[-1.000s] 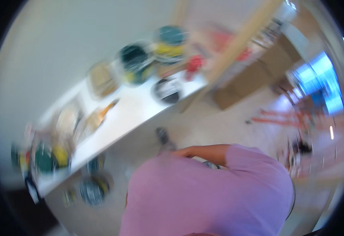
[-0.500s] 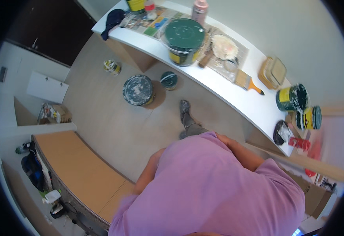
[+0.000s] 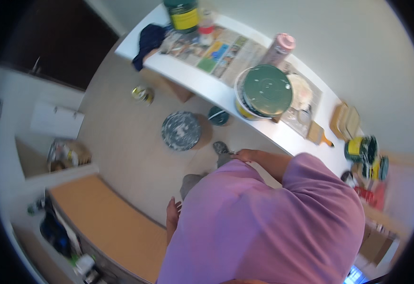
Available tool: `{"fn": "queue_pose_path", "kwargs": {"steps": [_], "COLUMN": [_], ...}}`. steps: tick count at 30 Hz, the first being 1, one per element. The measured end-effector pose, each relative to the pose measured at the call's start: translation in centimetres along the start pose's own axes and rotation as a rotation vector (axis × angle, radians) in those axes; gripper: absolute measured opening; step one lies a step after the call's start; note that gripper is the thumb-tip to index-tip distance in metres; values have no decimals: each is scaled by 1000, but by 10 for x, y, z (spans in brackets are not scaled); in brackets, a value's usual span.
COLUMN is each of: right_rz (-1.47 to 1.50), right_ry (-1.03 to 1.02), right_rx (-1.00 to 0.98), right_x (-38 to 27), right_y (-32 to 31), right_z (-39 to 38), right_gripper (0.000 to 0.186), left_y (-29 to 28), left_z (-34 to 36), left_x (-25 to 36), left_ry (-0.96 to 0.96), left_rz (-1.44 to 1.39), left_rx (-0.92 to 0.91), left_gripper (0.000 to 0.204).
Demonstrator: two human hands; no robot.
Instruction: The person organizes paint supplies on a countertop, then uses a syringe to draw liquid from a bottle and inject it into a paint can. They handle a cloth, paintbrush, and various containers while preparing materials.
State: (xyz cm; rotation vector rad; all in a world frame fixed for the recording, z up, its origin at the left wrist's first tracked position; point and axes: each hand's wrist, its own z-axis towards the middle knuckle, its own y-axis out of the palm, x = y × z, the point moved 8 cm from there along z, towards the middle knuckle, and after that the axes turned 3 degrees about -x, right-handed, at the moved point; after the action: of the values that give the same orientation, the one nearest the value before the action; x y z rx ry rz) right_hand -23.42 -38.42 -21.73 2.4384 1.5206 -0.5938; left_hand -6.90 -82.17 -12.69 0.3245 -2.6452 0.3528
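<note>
My left hand point(image 3: 173, 209) hangs beside my left leg, fingers apart, with nothing in it. My right hand point(image 3: 243, 155) is at the thigh of my grey trousers point(image 3: 224, 159), its fingers bunched against the cloth below the hem of my purple T-shirt point(image 3: 264, 217). Past my shoe, on the floor, stand a large bucket point(image 3: 181, 131) with a white-smeared lid and a small dark green pail point(image 3: 218, 115) with a white handle. A smaller tin point(image 3: 142, 95), yellow and white, sits farther off.
A white counter point(image 3: 188, 75) runs along the right, bearing a green-lidded bucket point(image 3: 267, 91), a pink bottle point(image 3: 281, 47), a paintbrush point(image 3: 319, 134), a plastic container point(image 3: 345, 120) and more paint tins. A long brown-topped bench point(image 3: 107, 222) stands on the left.
My right hand has gone from my hip forward to the thigh. My left hand has come into sight beside the leg. The view has shifted, and my body leans further forward.
</note>
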Motion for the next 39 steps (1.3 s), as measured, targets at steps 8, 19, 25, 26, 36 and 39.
{"fn": "queue_pose_path", "kwargs": {"steps": [8,19,25,26,36,39], "right_rz": [120,917,1163,1191,1076,1199], "right_ry": [-181,657,594,558,391,318], "right_rx": [649,959,660,662,1583,1652], "right_x": [-55,12,-112,-112,72,75], "right_y": [13,496,704,694,443,416], "right_z": [77,20,79,81,-51,-128], "right_gripper": [52,46,39,39,45,49], "left_y": [128,224,213,211,199,194], "left_z": [88,59,34,32,-4,-4], "left_x": [139,127,85,80,7,-2], "left_ry": [158,325,325,332,331,331], "left_rz": [685,1351,1512,1520,1595,1582], "left_rx": [-640,-1091,-1172,-1180,-1100,-1047], "left_gripper": [48,49,50,50,51,52]}}
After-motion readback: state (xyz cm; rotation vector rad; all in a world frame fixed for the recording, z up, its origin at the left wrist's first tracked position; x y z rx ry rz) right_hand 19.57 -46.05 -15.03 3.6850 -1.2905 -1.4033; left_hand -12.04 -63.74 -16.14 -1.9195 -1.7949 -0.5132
